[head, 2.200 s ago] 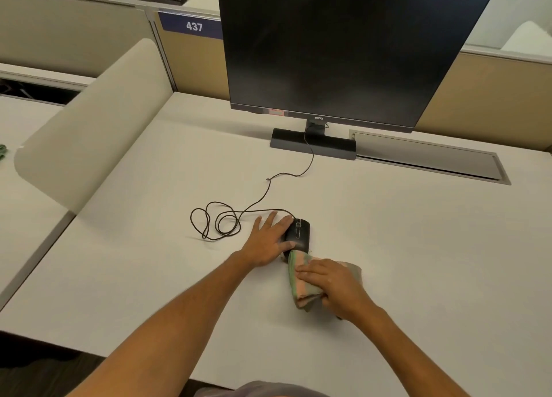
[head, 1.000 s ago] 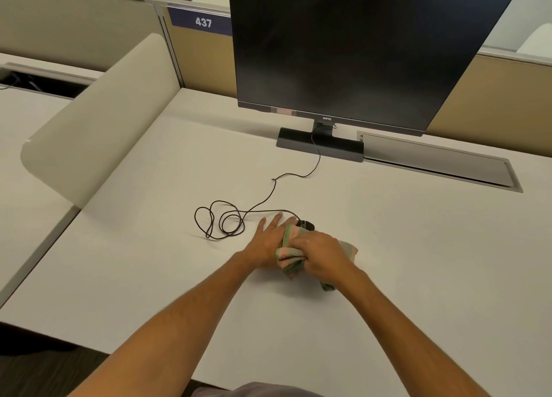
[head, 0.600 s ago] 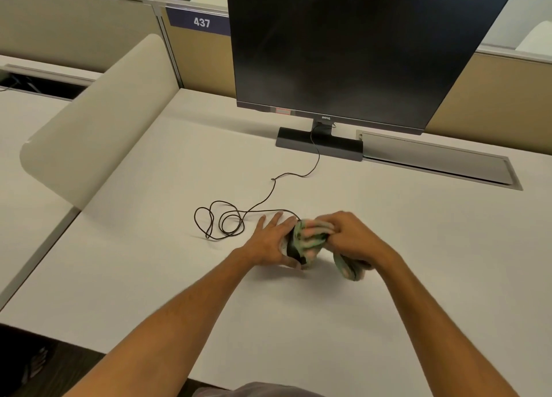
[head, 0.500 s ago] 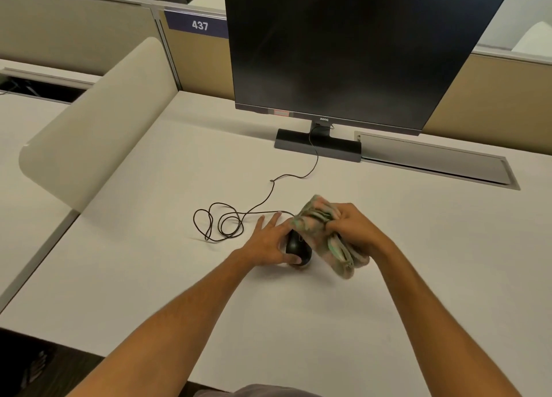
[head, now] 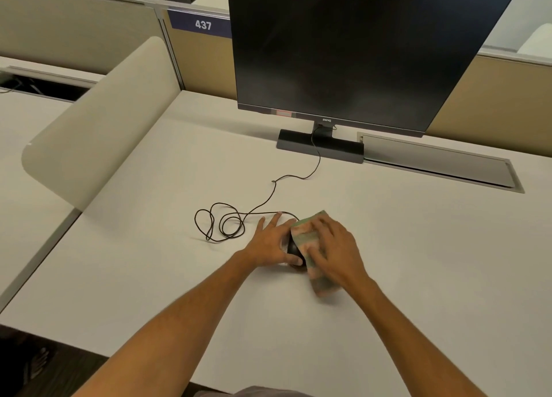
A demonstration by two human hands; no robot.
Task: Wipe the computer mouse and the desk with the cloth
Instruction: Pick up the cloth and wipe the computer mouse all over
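Observation:
A black wired computer mouse [head: 293, 249] lies on the white desk [head: 418, 262], mostly covered. My left hand [head: 270, 242] grips its left side, thumb at the near end, fingers spread toward the cable. My right hand [head: 334, 251] lies flat on a green and pink patterned cloth [head: 307, 238], pressing it over the top and right side of the mouse. One end of the cloth trails onto the desk under my right wrist.
The mouse cable [head: 227, 223] loops on the desk to the left and runs back to the monitor [head: 358, 47] on its flat stand [head: 319, 147]. A cable hatch [head: 439, 163] sits at the back right. A curved divider panel [head: 98, 121] borders the left side.
My right hand lifted the bunched cloth off the mouse, then laid it flat down over the mouse again. My left hand has stayed on the mouse throughout.

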